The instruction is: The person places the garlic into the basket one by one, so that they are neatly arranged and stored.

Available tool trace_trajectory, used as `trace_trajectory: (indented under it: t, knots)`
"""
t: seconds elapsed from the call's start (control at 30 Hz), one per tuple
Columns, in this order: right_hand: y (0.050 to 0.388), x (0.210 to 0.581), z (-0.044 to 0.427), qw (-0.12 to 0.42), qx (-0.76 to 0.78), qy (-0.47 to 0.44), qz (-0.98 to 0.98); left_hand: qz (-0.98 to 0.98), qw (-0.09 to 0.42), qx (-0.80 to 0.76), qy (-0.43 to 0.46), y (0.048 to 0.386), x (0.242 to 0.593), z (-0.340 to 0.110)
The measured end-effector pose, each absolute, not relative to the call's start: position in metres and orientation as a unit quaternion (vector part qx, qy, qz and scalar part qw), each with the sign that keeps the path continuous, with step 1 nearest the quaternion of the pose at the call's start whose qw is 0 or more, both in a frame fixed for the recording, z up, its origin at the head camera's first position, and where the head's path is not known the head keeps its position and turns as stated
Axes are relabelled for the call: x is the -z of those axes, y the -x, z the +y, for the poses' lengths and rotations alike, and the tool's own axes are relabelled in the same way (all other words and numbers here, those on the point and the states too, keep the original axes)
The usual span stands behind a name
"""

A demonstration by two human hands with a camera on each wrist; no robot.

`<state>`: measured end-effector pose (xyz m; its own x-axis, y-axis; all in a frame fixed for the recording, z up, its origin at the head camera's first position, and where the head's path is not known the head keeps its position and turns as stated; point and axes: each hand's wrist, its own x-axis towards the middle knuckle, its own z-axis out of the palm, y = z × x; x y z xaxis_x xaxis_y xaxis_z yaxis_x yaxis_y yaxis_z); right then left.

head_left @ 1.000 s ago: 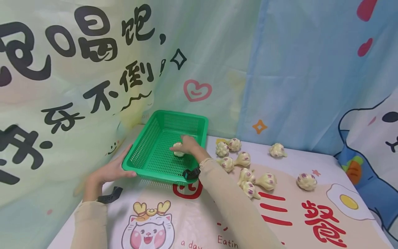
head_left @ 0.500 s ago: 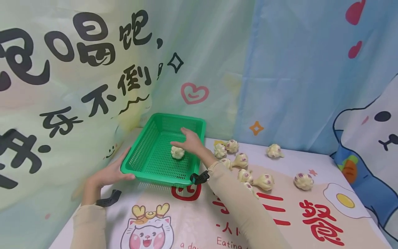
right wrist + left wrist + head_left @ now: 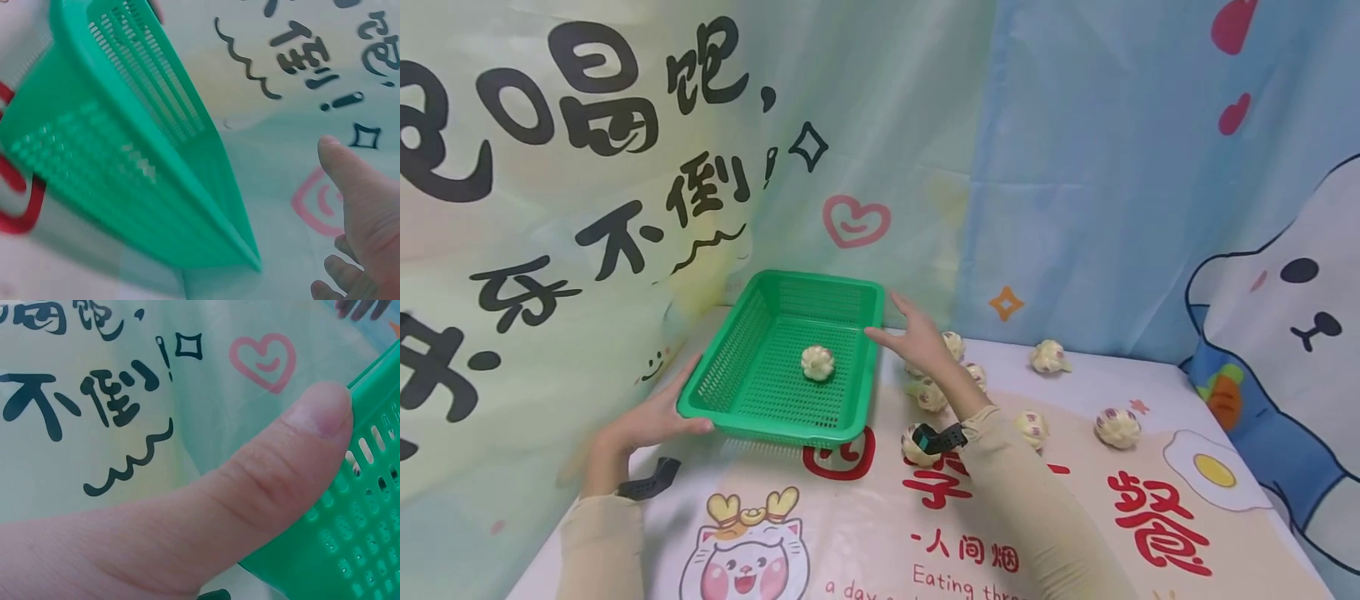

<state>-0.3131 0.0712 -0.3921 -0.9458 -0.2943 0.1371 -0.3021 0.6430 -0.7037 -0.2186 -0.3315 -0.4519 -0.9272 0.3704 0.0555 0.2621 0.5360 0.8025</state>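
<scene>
A green perforated plastic basket stands at the back left of the table with one garlic bulb in it. My left hand grips the basket's near left corner; in the left wrist view the thumb presses against the basket's outside near the rim. To the right of the basket, my right hand holds nothing, thumb and fingers spread, above several garlic bulbs. Those bulbs are partly hidden by the right hand and forearm. In the right wrist view, the right hand is apart from the basket.
More garlic bulbs lie at the right, one near the back curtain and one farther forward. A printed cloth covers the table. Printed curtains hang close behind and along the left side.
My right hand has left the garlic bulb in the basket, lifted out over the right rim and moved right above the loose bulbs. My left hand stays on the basket corner.
</scene>
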Motion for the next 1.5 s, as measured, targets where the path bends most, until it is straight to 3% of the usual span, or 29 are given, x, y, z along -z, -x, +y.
trace_trajectory:
  t: [0.2,0.67,1.23,1.5]
  knots:
    - [0.304,0.394,0.122,0.035,-0.399,-0.141,-0.906,0.874,0.062,-0.447,-0.179,0.222,0.452,-0.33]
    - [0.288,0.436,0.242,0.086,-0.386,-0.054,-0.917,0.88,0.055,-0.431,-0.189,0.228,0.456,-0.324]
    - [0.248,0.47,0.335,0.105,-0.374,0.045,-0.921,0.896,0.046,-0.406,-0.172,0.207,0.45,-0.342]
    - [0.223,0.49,0.378,0.075,-0.441,0.138,-0.884,0.883,0.052,-0.425,-0.191,0.21,0.448,-0.332]
